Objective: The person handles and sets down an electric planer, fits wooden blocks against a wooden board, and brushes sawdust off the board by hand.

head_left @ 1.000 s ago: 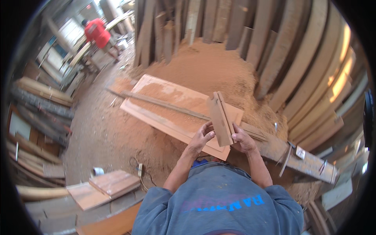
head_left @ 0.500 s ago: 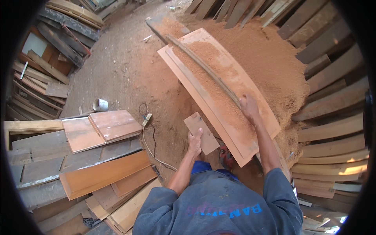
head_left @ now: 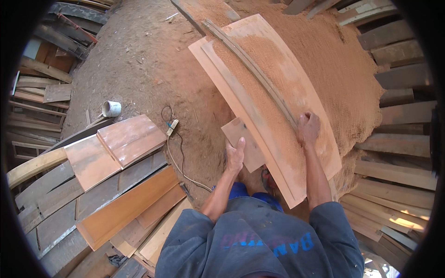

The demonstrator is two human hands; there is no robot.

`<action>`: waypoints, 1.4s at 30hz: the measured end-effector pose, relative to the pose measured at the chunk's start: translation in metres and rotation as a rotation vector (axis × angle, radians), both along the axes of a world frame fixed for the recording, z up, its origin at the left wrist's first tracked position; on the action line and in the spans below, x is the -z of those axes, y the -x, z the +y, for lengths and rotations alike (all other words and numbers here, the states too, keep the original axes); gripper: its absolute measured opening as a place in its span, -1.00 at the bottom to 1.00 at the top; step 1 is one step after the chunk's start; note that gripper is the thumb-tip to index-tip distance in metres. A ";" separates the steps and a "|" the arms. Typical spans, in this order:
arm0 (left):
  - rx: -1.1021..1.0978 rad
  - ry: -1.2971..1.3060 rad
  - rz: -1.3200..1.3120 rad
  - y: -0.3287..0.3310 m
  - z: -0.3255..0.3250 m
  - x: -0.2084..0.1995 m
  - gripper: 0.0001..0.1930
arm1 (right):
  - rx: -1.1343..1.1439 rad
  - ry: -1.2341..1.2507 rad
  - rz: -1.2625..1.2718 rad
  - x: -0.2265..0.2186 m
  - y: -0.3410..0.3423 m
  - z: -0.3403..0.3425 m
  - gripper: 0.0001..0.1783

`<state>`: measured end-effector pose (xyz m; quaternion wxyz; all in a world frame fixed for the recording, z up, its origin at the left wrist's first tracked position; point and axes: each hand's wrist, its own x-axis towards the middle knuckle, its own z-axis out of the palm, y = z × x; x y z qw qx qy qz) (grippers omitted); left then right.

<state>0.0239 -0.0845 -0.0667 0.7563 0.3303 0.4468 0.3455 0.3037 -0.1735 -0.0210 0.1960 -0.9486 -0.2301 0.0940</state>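
A broad wooden panel [head_left: 320, 139], dusted with reddish sawdust, slants across the view in front of me. A long narrow wooden strip [head_left: 259, 74] lies lengthwise on it. My right hand [head_left: 308, 128] is closed over the panel beside the strip's near end, fingers curled; whether it grips the strip or something small is hidden. A small thin rectangular board [head_left: 245, 146] is in my left hand [head_left: 235, 156], thumb on its face. That board is beside the panel's left edge, its right side close to or under the edge.
Sawdust [head_left: 343, 83] is heaped right of the panel. At left are stacked boards [head_left: 134, 143] and a white tub [head_left: 111, 109]. A power strip [head_left: 172, 127] with a cable lies on the dirt floor. A red tool [head_left: 268, 180] shows below the panel. Planks [head_left: 398, 143] line the right side.
The view has shifted, so the panel and sawdust appear larger. My right hand has curled tighter and sits slightly right of the strip's end. The small board in my left hand is nearer the panel edge.
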 end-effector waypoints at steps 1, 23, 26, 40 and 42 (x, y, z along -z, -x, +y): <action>0.007 -0.014 0.015 -0.002 0.009 0.002 -0.31 | -0.003 -0.012 0.000 0.001 0.000 0.001 -0.55; -0.021 -0.044 -0.004 -0.046 0.380 0.016 -0.48 | -0.039 0.016 -0.091 0.006 0.000 -0.004 -0.61; -0.020 -0.041 0.005 -0.040 0.311 0.011 -0.50 | -0.077 0.038 -0.154 0.013 -0.003 -0.005 -0.61; 0.065 -0.040 0.243 0.026 -0.212 0.021 -0.29 | -0.018 0.071 0.012 0.000 0.004 0.001 -0.43; 0.100 -0.010 0.298 0.031 -0.272 0.014 -0.30 | -0.015 0.053 0.010 0.002 0.001 -0.003 -0.42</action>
